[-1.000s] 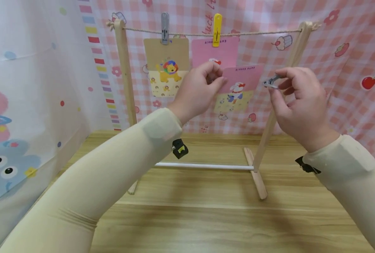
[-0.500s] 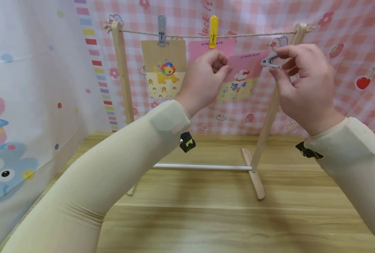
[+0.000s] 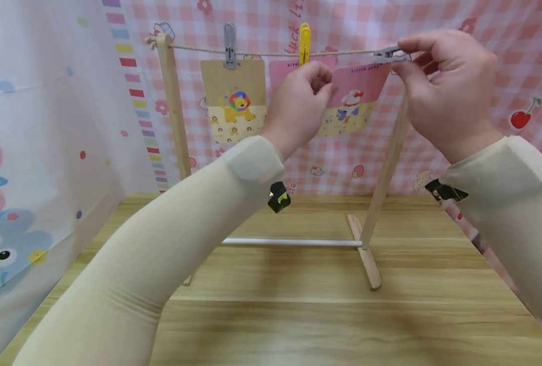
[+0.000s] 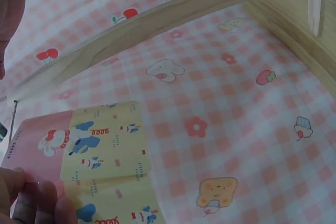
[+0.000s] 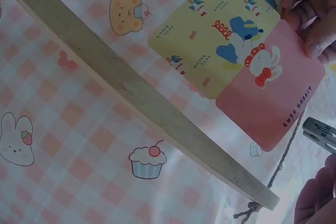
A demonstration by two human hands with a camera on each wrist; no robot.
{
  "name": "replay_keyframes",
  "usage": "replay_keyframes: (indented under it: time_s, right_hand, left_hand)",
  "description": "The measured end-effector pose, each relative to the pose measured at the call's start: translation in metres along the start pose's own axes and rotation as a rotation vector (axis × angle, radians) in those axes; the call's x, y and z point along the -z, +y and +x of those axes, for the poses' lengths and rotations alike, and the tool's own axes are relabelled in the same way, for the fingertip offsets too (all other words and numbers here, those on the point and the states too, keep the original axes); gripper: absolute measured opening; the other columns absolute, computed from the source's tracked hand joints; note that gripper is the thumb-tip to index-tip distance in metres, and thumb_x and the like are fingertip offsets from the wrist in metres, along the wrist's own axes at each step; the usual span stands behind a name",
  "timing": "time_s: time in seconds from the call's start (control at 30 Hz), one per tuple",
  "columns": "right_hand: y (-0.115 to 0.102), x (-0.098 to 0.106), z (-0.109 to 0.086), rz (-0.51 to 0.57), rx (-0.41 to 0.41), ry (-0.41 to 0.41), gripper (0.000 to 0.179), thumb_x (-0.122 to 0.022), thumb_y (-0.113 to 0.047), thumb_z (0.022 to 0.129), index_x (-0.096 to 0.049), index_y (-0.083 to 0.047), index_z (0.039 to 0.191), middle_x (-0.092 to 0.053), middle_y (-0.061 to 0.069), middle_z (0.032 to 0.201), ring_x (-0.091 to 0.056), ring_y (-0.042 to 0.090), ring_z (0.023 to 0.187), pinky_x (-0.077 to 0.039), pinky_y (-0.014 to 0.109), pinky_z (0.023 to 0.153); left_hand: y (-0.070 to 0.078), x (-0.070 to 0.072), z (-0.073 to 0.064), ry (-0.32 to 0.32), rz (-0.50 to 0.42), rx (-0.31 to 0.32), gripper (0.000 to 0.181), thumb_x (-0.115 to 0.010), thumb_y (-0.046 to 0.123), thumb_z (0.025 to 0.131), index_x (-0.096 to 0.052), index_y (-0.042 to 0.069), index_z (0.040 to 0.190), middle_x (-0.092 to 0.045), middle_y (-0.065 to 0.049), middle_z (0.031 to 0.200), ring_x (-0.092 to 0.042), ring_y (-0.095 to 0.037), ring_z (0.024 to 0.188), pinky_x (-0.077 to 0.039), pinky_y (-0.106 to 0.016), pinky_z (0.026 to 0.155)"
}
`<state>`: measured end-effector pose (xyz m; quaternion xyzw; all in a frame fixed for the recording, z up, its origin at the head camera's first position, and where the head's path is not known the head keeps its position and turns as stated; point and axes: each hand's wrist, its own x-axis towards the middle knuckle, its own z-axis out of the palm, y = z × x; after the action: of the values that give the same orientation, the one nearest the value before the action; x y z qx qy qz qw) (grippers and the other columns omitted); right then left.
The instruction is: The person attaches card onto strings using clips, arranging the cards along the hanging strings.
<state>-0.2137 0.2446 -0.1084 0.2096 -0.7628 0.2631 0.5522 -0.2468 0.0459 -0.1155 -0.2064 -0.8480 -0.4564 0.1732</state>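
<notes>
My left hand [image 3: 300, 101] pinches the left edge of a pink and yellow rabbit card [image 3: 360, 96], slightly tilted, its top edge just under the rope [image 3: 349, 52]. In my right hand [image 3: 449, 86], a grey clothespin [image 3: 388, 54] is held by its handles, its tip at the rope by the card's upper right corner. The right wrist view shows this clothespin [image 5: 319, 132] apart from the card [image 5: 252, 61]. Whether it touches the rope is unclear. A second pink card [image 3: 277, 71] hangs from a yellow clothespin [image 3: 304, 43], partly hidden behind my left hand.
A brown and cream lion card [image 3: 234, 96] hangs from another grey clothespin [image 3: 230, 46] at the left. The rope runs between the wooden posts [image 3: 174, 101] of a stand on the wooden table [image 3: 298, 315]. A white rod [image 3: 294, 242] joins the posts low down. Checked cloth [image 3: 335, 162] hangs behind.
Both hands have risen, bringing the rabbit card and the grey clothespin up to the rope. The clothespin has come over the card's upper right corner. The hanging cards stay on the rope.
</notes>
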Motion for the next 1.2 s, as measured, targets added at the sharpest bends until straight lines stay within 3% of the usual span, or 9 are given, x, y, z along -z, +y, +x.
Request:
replay_keyframes:
  time_s: [0.1,0.2,0.3,0.43,0.7,1.0,1.2]
  right_hand:
    - [0.000,0.000,0.007,0.003,-0.067,0.009,0.020,-0.074,-0.019,0.099,-0.082,-0.003,0.110,-0.081,0.011,0.107,-0.052,-0.019,0.079,-0.041,0.006,0.074]
    - [-0.001,0.000,0.012,0.007,-0.105,0.007,0.017,-0.074,-0.018,0.098,-0.083,-0.006,0.107,-0.080,-0.005,0.099,-0.054,-0.018,0.075,-0.042,0.007,0.072]
    - [0.000,0.000,0.015,0.009,-0.133,-0.001,0.016,-0.074,-0.019,0.098,-0.084,-0.009,0.105,-0.068,-0.028,0.087,-0.054,-0.017,0.073,-0.041,0.008,0.070]
    - [0.001,0.000,0.017,-0.003,-0.134,-0.022,0.017,-0.073,-0.020,0.098,-0.084,-0.010,0.105,-0.054,-0.041,0.080,-0.051,-0.016,0.069,-0.037,0.012,0.065]
    - [0.001,0.001,0.021,-0.034,-0.142,-0.073,0.019,-0.073,-0.023,0.099,-0.084,-0.011,0.107,-0.053,-0.043,0.079,-0.051,-0.013,0.066,-0.035,0.017,0.059]
    - [0.002,0.004,0.024,-0.071,-0.129,-0.115,0.021,-0.070,-0.026,0.101,-0.084,-0.012,0.109,-0.051,-0.043,0.080,-0.047,-0.013,0.065,-0.035,0.017,0.062]
    - [-0.001,0.007,0.031,-0.075,-0.192,-0.197,0.023,-0.071,-0.028,0.100,-0.083,-0.013,0.113,-0.058,-0.041,0.083,-0.048,-0.008,0.064,-0.036,0.019,0.062]
  left_hand:
    - [0.002,-0.002,0.003,0.002,0.020,0.001,0.017,-0.057,0.030,0.109,-0.068,0.023,0.121,-0.070,0.009,0.111,-0.062,-0.005,0.098,-0.053,-0.017,0.082]
    - [0.005,-0.004,0.005,-0.001,0.015,0.003,0.019,-0.057,0.029,0.110,-0.068,0.023,0.123,-0.070,0.009,0.111,-0.062,-0.005,0.099,-0.053,-0.015,0.083]
    - [0.007,-0.005,0.006,0.001,-0.004,0.009,0.019,-0.056,0.028,0.110,-0.068,0.023,0.125,-0.070,0.008,0.113,-0.062,-0.004,0.101,-0.053,-0.014,0.085]
    - [0.008,-0.008,0.007,0.013,-0.013,0.018,0.021,-0.055,0.027,0.110,-0.067,0.024,0.127,-0.070,0.009,0.115,-0.062,-0.003,0.103,-0.053,-0.013,0.086]
    - [0.008,-0.011,0.011,0.044,0.003,0.044,0.022,-0.057,0.028,0.110,-0.069,0.025,0.127,-0.073,0.010,0.121,-0.064,-0.003,0.105,-0.053,-0.014,0.086]
    - [0.004,-0.013,0.015,0.071,0.040,0.028,0.023,-0.057,0.027,0.110,-0.070,0.025,0.129,-0.074,0.010,0.123,-0.066,-0.003,0.106,-0.054,-0.013,0.086]
    - [0.002,-0.015,0.017,0.084,0.077,0.018,0.024,-0.057,0.028,0.110,-0.070,0.026,0.130,-0.075,0.010,0.125,-0.068,-0.002,0.108,-0.054,-0.013,0.088]
